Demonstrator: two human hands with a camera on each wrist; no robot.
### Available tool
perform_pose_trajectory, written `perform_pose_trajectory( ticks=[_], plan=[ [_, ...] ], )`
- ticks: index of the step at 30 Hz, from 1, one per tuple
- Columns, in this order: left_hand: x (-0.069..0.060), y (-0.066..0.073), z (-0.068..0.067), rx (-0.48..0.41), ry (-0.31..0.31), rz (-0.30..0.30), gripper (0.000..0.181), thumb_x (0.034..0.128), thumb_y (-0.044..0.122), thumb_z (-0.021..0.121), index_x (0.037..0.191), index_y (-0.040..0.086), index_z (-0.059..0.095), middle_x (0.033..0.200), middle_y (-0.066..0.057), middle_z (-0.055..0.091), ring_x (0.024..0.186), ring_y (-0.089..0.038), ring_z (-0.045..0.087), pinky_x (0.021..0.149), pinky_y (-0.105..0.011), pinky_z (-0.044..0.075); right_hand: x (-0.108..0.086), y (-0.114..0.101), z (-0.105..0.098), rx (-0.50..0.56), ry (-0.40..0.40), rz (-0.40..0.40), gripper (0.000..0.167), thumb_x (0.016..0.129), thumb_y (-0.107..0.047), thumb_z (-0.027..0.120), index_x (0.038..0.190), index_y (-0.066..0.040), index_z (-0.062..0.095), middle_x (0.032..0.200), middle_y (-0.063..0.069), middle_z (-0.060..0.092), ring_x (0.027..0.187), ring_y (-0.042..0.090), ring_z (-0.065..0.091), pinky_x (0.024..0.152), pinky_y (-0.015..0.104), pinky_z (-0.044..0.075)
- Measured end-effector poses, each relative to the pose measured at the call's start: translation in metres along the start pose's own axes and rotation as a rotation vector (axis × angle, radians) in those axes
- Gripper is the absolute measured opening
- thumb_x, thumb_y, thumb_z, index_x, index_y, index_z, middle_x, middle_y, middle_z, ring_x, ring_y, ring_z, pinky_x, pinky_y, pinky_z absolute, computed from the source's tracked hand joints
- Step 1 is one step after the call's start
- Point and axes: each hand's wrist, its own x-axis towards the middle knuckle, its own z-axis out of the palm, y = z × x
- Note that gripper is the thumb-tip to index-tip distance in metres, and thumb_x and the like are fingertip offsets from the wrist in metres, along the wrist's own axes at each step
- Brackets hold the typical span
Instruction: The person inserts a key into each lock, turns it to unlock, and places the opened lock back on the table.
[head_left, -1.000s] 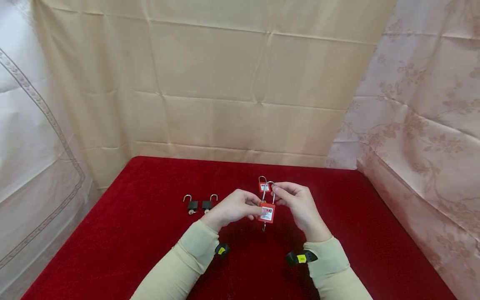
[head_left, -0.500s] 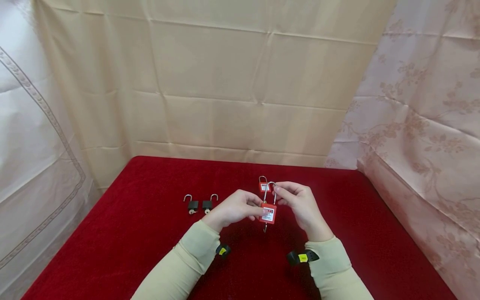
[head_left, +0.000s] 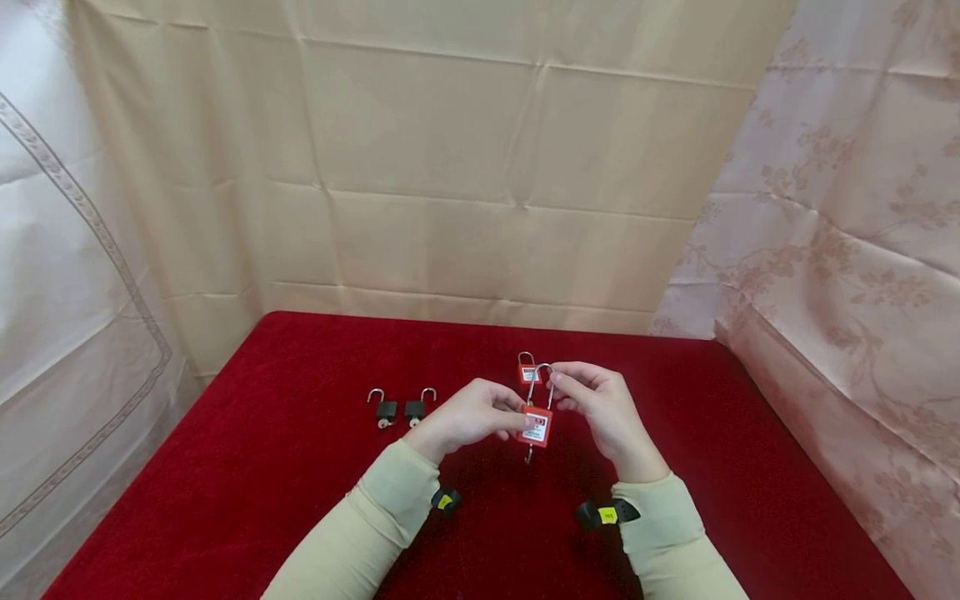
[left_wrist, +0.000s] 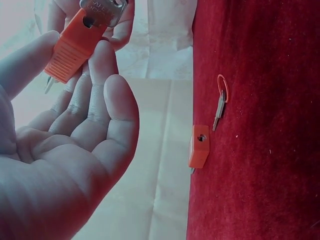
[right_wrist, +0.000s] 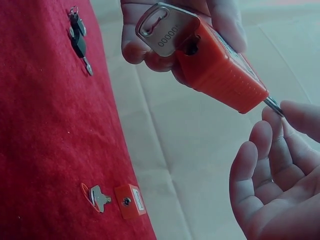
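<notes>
A red padlock [head_left: 536, 426] with a white label is held up over the table, its metal shackle [head_left: 542, 368] pointing upward. My left hand [head_left: 475, 414] pinches its body between thumb and fingers. At the shackle's right side, my right hand [head_left: 597, 407] pinches the metal with thumb and fingertips. A silver key [right_wrist: 167, 31] sticks out of the lock's underside in the right wrist view. Whether both shackle legs sit in the body, I cannot tell. A second red padlock [head_left: 529, 374] stands behind, with a loose key [left_wrist: 219, 109] on a red ring near it.
Two black padlocks [head_left: 386, 411] with raised, swung-out shackles and keys lie left of my left hand. The red cloth-covered table [head_left: 300, 467] ends at a cream curtain [head_left: 420, 150] behind. Patterned cloth [head_left: 847, 250] hangs on the right.
The held red padlock has shifted very slightly to the right, and my right hand with it. Both hands keep the same hold.
</notes>
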Motion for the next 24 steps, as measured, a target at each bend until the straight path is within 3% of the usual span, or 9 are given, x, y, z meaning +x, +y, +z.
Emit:
perform_pose_trajectory(
  ticks=[4, 9, 13, 16, 22, 24],
  plan=[
    [-0.0001, 0.0, -0.0002, 0.0, 0.006, -0.001, 0.02, 0.0913, 0.019, 0.076, 0.104, 0.003, 0.075, 0.091, -0.005, 0.074, 0.083, -0.025, 0.069, 0.084, -0.053, 0.056, 0.0004, -0.0005, -0.0007, 0.014, 0.005, 0.005, 0.028, 0.098, -0.015, 0.07, 0.12, 0.003, 0.07, 0.109, 0.022, 0.069, 0.084, 0.021, 0.065, 0.076, 0.031, 0.058],
    [0.0001, 0.0001, -0.0007, 0.013, 0.018, 0.02, 0.022, 0.0911, 0.019, 0.076, 0.104, 0.0, 0.075, 0.088, -0.005, 0.073, 0.079, -0.022, 0.068, 0.082, -0.052, 0.056, 0.0009, -0.0014, -0.0014, 0.042, -0.01, -0.008, 0.031, 0.1, -0.013, 0.067, 0.124, 0.007, 0.066, 0.097, 0.011, 0.071, 0.081, 0.019, 0.065, 0.074, 0.03, 0.058],
    [0.0019, 0.0003, -0.0007, 0.01, 0.033, 0.026, 0.023, 0.0907, 0.017, 0.076, 0.105, -0.001, 0.075, 0.088, -0.006, 0.073, 0.082, -0.032, 0.069, 0.081, -0.051, 0.057, 0.0018, -0.0031, -0.0022, 0.074, -0.049, -0.036, 0.034, 0.102, -0.01, 0.063, 0.129, 0.011, 0.061, 0.093, 0.006, 0.071, 0.08, 0.017, 0.065, 0.074, 0.03, 0.058],
    [0.0033, 0.0002, -0.0012, 0.007, 0.035, 0.029, 0.023, 0.0908, 0.016, 0.076, 0.105, -0.002, 0.074, 0.089, -0.006, 0.073, 0.086, -0.039, 0.068, 0.08, -0.05, 0.057, 0.002, -0.0035, -0.0026, 0.103, -0.076, -0.057, 0.033, 0.101, -0.007, 0.062, 0.13, 0.01, 0.062, 0.095, 0.006, 0.071, 0.08, 0.016, 0.065, 0.074, 0.029, 0.058],
    [0.0015, 0.0027, -0.0028, 0.003, 0.026, 0.044, 0.022, 0.0919, 0.017, 0.075, 0.104, 0.0, 0.075, 0.088, -0.006, 0.073, 0.085, -0.035, 0.068, 0.081, -0.051, 0.057, 0.0028, -0.001, -0.0017, 0.196, -0.137, -0.089, 0.027, 0.1, -0.004, 0.063, 0.127, -0.002, 0.068, 0.096, 0.004, 0.072, 0.081, 0.015, 0.065, 0.074, 0.029, 0.058],
    [0.0007, 0.0034, -0.0025, -0.003, 0.025, 0.044, 0.021, 0.0918, 0.017, 0.076, 0.105, 0.0, 0.075, 0.089, -0.006, 0.073, 0.087, -0.038, 0.068, 0.082, -0.052, 0.056, 0.0034, -0.0002, -0.0013, 0.209, -0.153, -0.1, 0.027, 0.101, -0.004, 0.063, 0.127, -0.001, 0.068, 0.095, 0.004, 0.071, 0.081, 0.015, 0.065, 0.074, 0.03, 0.058]
  ],
)
